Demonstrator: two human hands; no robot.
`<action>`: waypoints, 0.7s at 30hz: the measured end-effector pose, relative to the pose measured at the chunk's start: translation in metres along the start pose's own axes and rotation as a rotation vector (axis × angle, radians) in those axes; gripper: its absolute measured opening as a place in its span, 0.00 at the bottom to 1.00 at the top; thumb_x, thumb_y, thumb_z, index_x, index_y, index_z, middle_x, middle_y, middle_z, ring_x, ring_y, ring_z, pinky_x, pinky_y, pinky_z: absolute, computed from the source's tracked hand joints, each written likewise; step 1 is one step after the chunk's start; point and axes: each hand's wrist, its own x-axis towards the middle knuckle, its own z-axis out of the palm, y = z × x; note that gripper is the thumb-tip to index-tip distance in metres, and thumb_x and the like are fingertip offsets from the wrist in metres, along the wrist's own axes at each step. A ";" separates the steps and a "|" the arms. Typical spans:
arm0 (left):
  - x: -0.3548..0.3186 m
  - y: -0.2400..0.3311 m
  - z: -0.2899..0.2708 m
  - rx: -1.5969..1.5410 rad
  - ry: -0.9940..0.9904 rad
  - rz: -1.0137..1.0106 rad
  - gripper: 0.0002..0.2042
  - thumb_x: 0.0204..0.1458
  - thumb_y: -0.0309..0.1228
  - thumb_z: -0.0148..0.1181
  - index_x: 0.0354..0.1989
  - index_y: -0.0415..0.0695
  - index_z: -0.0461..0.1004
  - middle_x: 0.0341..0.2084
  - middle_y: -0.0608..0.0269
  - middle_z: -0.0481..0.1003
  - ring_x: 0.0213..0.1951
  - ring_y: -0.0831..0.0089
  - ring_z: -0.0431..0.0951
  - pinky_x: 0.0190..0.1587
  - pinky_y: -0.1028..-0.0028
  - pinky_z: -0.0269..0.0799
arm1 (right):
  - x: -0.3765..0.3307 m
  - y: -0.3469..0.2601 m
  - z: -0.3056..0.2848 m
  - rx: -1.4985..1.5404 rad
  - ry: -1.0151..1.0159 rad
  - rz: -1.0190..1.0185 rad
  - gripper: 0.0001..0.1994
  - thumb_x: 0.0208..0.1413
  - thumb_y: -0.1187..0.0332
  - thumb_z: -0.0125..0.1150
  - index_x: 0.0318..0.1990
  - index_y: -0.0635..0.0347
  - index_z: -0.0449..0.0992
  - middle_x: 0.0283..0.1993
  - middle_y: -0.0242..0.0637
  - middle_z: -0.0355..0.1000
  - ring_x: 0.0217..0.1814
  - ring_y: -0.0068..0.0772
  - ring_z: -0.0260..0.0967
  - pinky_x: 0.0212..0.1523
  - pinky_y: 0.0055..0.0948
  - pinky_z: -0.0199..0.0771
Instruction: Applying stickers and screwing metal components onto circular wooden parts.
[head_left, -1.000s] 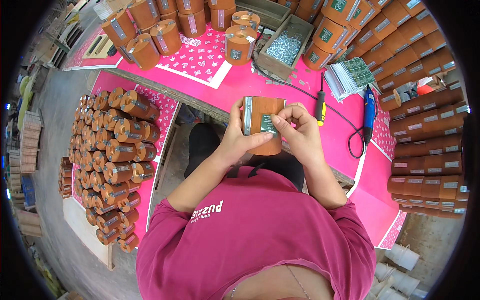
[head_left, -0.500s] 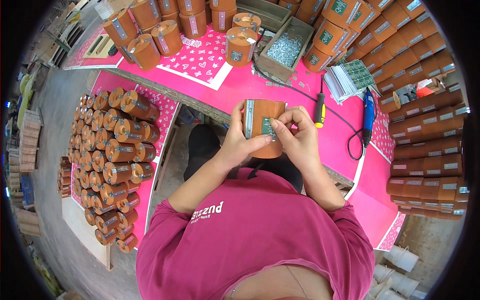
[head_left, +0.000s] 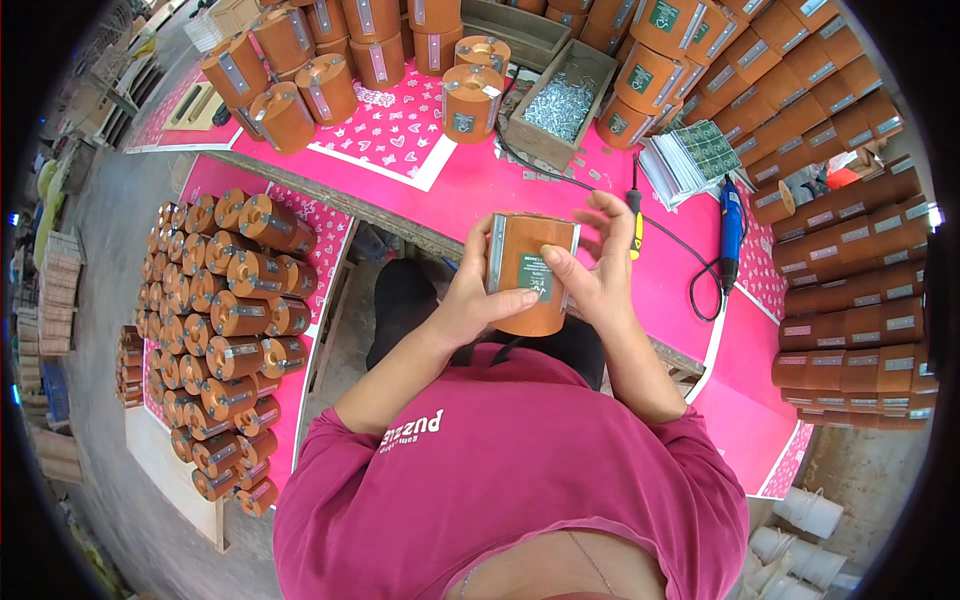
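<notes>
The left hand [head_left: 462, 297] grips a wooden cylinder [head_left: 514, 258], held at about the near edge of the pink tabletop [head_left: 665, 295], with its fingers around the cylinder's left side by a metal strip [head_left: 496, 252] and its thumb over the lower part of a green label [head_left: 535, 275] on the cylinder's face. The right hand [head_left: 597, 278] is mostly open: its thumb touches the face near the label's upper right, while the fingers spread past the cylinder's right side, so the left hand seems to carry most of the weight. Should that hold slacken, the cylinder could slip and fall toward the lap. A thumb dragging sideways could skew or crease the label, and an unpressed corner could lift; whether it lies flat beneath the thumbs cannot be told. Just right of the cylinder lies a yellow-and-black screwdriver [head_left: 636, 222], and farther right a blue power screwdriver [head_left: 733, 232]; its cable [head_left: 672, 238] loops between them, where a snagged forearm could drag the tool. Well beyond the cylinder sit green label sheets [head_left: 712, 150] and a wooden tray [head_left: 542, 146] of screws [head_left: 560, 105].
</notes>
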 end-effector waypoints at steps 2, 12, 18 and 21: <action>0.002 -0.003 0.001 0.018 -0.009 0.038 0.37 0.40 0.27 0.61 0.57 0.40 0.44 0.49 0.55 0.56 0.53 0.68 0.59 0.54 0.69 0.58 | -0.004 -0.005 0.002 0.149 -0.029 0.120 0.41 0.42 0.53 0.65 0.55 0.67 0.48 0.52 0.49 0.55 0.53 0.38 0.58 0.48 0.35 0.64; 0.013 -0.012 -0.005 0.097 0.064 0.127 0.31 0.48 0.37 0.57 0.55 0.41 0.48 0.49 0.57 0.58 0.53 0.72 0.58 0.55 0.71 0.55 | -0.003 0.004 -0.013 0.342 -0.481 0.115 0.55 0.29 0.68 0.74 0.62 0.57 0.36 0.61 0.42 0.47 0.64 0.38 0.45 0.62 0.36 0.47; 0.018 -0.007 -0.008 0.199 -0.017 0.189 0.32 0.49 0.41 0.56 0.57 0.43 0.46 0.51 0.58 0.57 0.55 0.72 0.57 0.56 0.71 0.54 | 0.001 0.005 -0.016 0.440 -0.494 0.161 0.55 0.29 0.71 0.73 0.63 0.56 0.37 0.63 0.42 0.45 0.67 0.37 0.41 0.63 0.37 0.43; 0.019 -0.004 -0.009 0.166 -0.035 0.161 0.32 0.50 0.43 0.55 0.58 0.43 0.46 0.52 0.59 0.57 0.55 0.72 0.57 0.56 0.71 0.53 | 0.006 0.003 -0.020 0.563 -0.526 0.212 0.54 0.29 0.74 0.72 0.63 0.55 0.38 0.63 0.42 0.44 0.67 0.38 0.41 0.64 0.37 0.42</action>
